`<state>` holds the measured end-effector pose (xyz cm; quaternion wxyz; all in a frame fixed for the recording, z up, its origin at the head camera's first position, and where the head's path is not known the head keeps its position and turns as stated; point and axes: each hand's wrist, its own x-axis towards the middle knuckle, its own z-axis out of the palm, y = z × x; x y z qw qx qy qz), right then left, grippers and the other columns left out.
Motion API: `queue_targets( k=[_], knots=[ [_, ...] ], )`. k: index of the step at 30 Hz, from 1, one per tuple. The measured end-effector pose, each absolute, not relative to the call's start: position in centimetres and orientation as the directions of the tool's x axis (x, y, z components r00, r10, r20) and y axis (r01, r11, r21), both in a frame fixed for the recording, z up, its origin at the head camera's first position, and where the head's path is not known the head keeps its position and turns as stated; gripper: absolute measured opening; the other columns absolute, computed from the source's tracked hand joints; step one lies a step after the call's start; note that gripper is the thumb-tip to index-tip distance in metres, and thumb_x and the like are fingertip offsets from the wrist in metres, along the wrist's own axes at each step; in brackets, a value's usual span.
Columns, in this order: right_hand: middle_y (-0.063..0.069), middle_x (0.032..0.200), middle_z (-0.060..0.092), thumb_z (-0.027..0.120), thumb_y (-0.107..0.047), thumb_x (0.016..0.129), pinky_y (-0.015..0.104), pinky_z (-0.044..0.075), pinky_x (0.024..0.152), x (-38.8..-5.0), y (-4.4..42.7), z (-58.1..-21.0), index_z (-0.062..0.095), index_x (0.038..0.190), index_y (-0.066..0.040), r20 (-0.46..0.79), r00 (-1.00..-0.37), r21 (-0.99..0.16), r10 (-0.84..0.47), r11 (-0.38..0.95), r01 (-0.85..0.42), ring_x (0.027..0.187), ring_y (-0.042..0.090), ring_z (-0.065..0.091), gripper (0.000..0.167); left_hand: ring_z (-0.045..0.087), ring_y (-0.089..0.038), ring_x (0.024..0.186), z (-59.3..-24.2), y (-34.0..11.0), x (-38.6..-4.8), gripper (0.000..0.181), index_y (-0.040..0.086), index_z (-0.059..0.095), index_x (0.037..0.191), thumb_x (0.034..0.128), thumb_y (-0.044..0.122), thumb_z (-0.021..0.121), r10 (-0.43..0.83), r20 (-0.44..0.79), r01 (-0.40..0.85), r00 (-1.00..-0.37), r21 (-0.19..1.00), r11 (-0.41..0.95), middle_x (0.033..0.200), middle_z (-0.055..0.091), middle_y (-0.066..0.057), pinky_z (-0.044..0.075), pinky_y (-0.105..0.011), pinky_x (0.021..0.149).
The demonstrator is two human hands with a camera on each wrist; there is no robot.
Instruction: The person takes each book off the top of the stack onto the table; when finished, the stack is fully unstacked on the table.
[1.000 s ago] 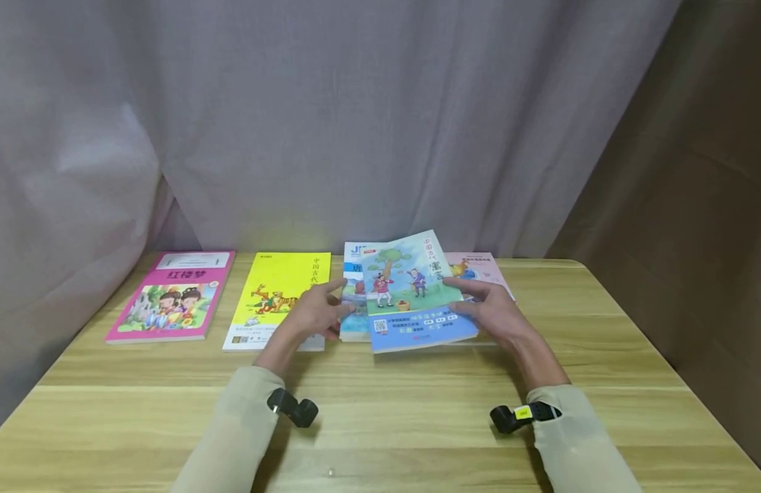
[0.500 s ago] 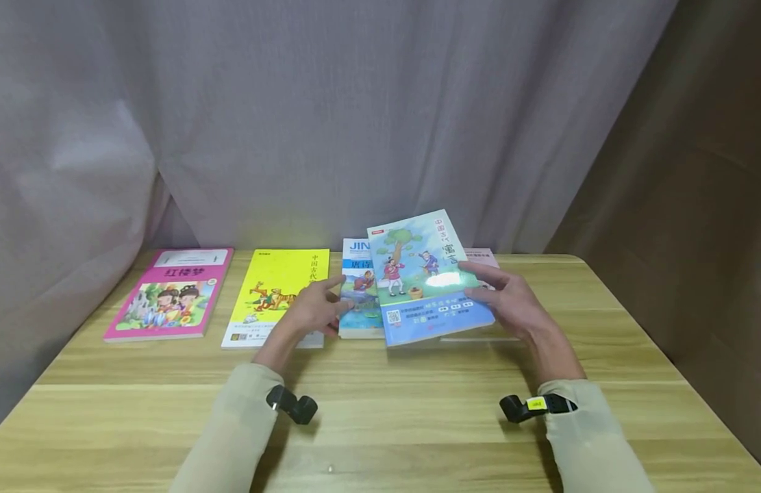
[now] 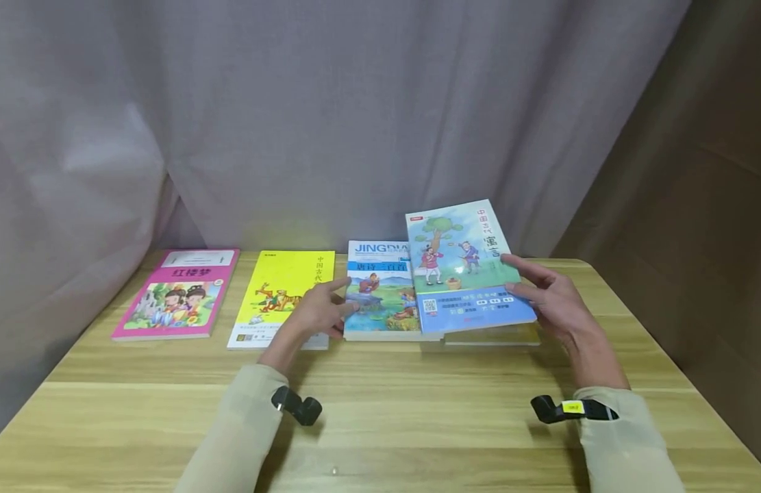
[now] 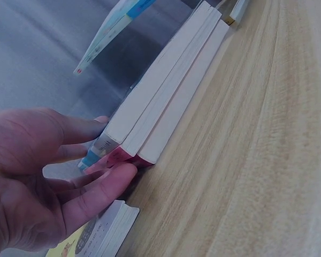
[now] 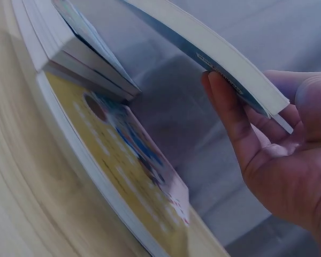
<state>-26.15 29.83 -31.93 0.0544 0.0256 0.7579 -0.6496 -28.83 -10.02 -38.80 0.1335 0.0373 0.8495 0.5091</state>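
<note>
While the right hand has the blue-green book pinched by its right edge, the other end of that book just hangs in the air, a bit askew to the row. Right wrist view shows a decent gap under it, with the pink-and-gold book lying flat below. The left hand looks relaxed, not clamped: fingers touching the spine side of the stack, thumb by its top edge. Not much room for it, tbh, since the yellow book is right beside the stack and its right side is partly behind that hand. Way more room between the yellow book and the pink book, where a proper strip of wood shows. Wood also runs from the front edges of the row down toward the sleeves, and off to the right until the table ends. Back edges sit close to the grey curtain.

Counting up: five covers facing up, so one pink, one yellow, one on the stack, one pink-and-gold, one held. Left wrist view makes the stack three books thick. Two hands, two black wrist cameras, one per wrist.
</note>
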Motion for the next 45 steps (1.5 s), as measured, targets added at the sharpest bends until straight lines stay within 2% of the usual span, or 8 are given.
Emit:
queue_targets(
  k=[6, 10, 22, 29, 38, 45],
  knots=[
    [-0.006, 0.136, 0.051, 0.080, -0.018, 0.095, 0.023, 0.064, 0.079, -26.0, 32.0, -31.5, 0.048, 0.160, -0.027, -0.083, -0.996, -0.990, -0.024, 0.116, 0.080, 0.090, 0.009, 0.076, 0.073, 0.071, -0.026, 0.081, -38.8, -10.1, -28.9, 0.072, 0.027, 0.040, 0.165, 0.1010, 0.022, 0.074, 0.185, -0.193, -0.081, -0.964, 0.871, 0.484, 0.142, 0.063, -0.023, 0.065, -0.032, 0.065],
    [-0.013, 0.127, 0.052, 0.078, -0.016, 0.097, 0.023, 0.064, 0.076, -25.7, 34.0, -31.6, 0.049, 0.160, -0.028, -0.066, -0.998, -0.992, -0.012, 0.106, 0.064, 0.088, 0.009, 0.075, 0.070, 0.071, -0.026, 0.080, -38.8, -10.0, -29.1, 0.072, 0.027, 0.040, 0.164, 0.1012, 0.023, 0.074, 0.189, -0.190, -0.073, -0.964, 0.866, 0.495, 0.142, 0.062, -0.024, 0.064, -0.031, 0.064],
    [-0.020, 0.111, 0.064, 0.076, -0.019, 0.099, 0.024, 0.064, 0.074, -25.5, 38.7, -31.9, 0.044, 0.162, -0.032, -0.126, -0.991, -0.986, 0.046, 0.101, 0.130, 0.084, 0.009, 0.077, 0.072, 0.071, -0.026, 0.080, -39.0, -9.8, -29.0, 0.072, 0.028, 0.041, 0.164, 0.1003, 0.022, 0.075, 0.166, -0.201, -0.095, -0.966, 0.864, 0.495, 0.140, 0.062, -0.022, 0.064, -0.031, 0.064],
    [-0.023, 0.105, 0.065, 0.074, -0.021, 0.100, 0.025, 0.064, 0.073, -25.4, 40.8, -32.0, 0.044, 0.162, -0.035, -0.153, -0.987, -0.980, 0.058, 0.117, 0.159, 0.082, 0.009, 0.076, 0.070, 0.070, -0.026, 0.081, -39.0, -9.9, -28.9, 0.073, 0.028, 0.041, 0.164, 0.1003, 0.022, 0.075, 0.154, -0.205, -0.106, -0.967, 0.865, 0.490, 0.139, 0.063, -0.022, 0.064, -0.030, 0.064],
    [-0.025, 0.094, 0.069, 0.076, -0.022, 0.099, 0.027, 0.065, 0.070, -24.9, 44.2, -31.8, 0.051, 0.154, -0.042, -0.189, -0.976, -0.974, 0.109, 0.102, 0.200, 0.078, 0.011, 0.076, 0.063, 0.071, -0.026, 0.082, -39.1, -9.9, -28.8, 0.071, 0.028, 0.042, 0.163, 0.1004, 0.022, 0.075, 0.167, -0.196, -0.096, -0.966, 0.876, 0.474, 0.138, 0.063, -0.022, 0.064, -0.031, 0.064],
    [-0.025, 0.086, 0.068, 0.073, -0.027, 0.101, 0.029, 0.065, 0.068, -24.8, 46.3, -31.7, 0.046, 0.154, -0.048, -0.242, -0.958, -0.952, 0.155, 0.155, 0.265, 0.074, 0.012, 0.076, 0.063, 0.070, -0.027, 0.082, -39.1, -10.0, -28.8, 0.071, 0.028, 0.043, 0.163, 0.1003, 0.022, 0.075, 0.166, -0.195, -0.097, -0.967, 0.879, 0.466, 0.138, 0.063, -0.022, 0.064, -0.031, 0.064]
  ],
)
